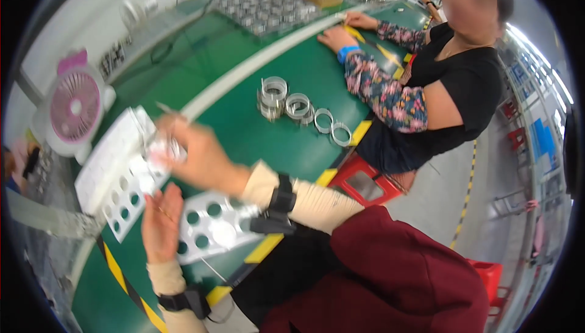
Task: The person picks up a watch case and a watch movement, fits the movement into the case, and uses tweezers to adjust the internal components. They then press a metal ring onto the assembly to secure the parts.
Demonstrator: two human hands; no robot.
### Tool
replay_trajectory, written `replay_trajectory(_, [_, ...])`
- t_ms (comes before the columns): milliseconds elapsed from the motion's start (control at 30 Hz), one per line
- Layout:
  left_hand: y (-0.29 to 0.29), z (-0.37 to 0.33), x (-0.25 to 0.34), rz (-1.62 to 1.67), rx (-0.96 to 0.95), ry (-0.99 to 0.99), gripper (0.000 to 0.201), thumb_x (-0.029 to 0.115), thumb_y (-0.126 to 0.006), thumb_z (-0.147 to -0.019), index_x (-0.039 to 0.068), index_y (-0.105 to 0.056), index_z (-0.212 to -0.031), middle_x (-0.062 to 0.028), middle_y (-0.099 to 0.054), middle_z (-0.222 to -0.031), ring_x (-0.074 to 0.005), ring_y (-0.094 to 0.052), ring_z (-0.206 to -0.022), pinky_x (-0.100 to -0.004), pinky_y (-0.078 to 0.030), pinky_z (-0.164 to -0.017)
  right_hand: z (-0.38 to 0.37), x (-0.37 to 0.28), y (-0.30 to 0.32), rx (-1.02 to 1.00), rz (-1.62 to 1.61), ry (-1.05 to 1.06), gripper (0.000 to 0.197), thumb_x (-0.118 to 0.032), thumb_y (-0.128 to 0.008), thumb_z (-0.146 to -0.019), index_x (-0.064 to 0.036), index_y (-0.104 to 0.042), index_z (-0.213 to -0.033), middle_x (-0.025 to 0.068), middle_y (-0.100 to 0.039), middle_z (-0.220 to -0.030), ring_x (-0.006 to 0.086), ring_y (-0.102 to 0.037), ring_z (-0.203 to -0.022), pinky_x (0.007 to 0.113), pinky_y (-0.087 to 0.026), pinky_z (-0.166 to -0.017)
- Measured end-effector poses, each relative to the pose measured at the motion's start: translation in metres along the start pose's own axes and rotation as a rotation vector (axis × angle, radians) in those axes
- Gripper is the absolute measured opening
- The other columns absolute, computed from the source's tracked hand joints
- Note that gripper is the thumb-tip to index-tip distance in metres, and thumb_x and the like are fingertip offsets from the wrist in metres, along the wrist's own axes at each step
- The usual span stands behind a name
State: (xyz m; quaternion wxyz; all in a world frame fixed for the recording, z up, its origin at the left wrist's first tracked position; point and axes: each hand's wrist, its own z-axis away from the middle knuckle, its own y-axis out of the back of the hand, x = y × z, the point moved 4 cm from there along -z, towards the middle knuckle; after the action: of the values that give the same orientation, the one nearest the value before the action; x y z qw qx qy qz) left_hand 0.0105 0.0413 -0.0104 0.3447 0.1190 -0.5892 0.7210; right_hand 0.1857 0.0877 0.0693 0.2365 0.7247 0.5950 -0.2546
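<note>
While pinching small part over white tray (pixel 122 150), right hand (pixel 198 156) clamped, left hand (pixel 161 223) spread open, steadying near worktop (pixel 256 132) edge advisable

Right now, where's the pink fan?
In the head view the pink fan stands at the far left edge of the green table, just left of the white holed trays that the person's right hand reaches over.

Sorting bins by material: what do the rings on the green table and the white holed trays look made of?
The rings look like bare metal: silvery, shiny, reflecting light. The trays look like thin matte white plastic, with moulded round holes, though blur leaves that uncertain.
</note>
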Motion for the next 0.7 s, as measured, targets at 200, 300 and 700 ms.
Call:
replay_trajectory(200, [0.015, 0.009, 0.011, -0.035, 0.020, -0.074, 0.027, 0.021, -0.047, -0.093, -0.004, -0.048, -0.104, -0.0241, -0.049, -0.118, -0.0304, -0.048, -0.113, -0.0373, -0.040, -0.098, -0.057, -0.041, 0.046, 0.195, -0.313, -0.106, 0.029, -0.005, -0.060, -0.083, 0.0002, -0.048, -0.109, 0.0035, -0.057, -0.098, 0.0094, -0.055, -0.088, 0.024, -0.046, -0.074])
replay_trajectory(300, [0.020, 0.016, 0.020, -0.030, 0.068, -0.137, 0.026, 0.019, -0.048, -0.092, -0.004, -0.048, -0.102, -0.0237, -0.049, -0.117, -0.0309, -0.049, -0.111, -0.0369, -0.041, -0.097, -0.019, -0.035, 0.020, -0.105, -0.601, -0.317, 0.029, -0.005, -0.059, -0.084, 0.0001, -0.047, -0.110, 0.0043, -0.057, -0.100, 0.0112, -0.055, -0.093, 0.024, -0.045, -0.080])
replay_trajectory(700, [-0.041, 0.137, -0.044, -2.310, -0.091, -0.648, 0.040, 0.025, -0.061, -0.080, 0.002, -0.055, -0.112, -0.0169, -0.044, -0.126, -0.0338, -0.047, -0.112, -0.0378, -0.040, -0.090, 0.075, 0.019, 0.053, -0.340, -0.328, -0.754, 0.027, -0.008, -0.054, -0.086, -0.0013, -0.050, -0.112, 0.0045, -0.061, -0.099, 0.0082, -0.054, -0.071, 0.019, -0.040, -0.061])
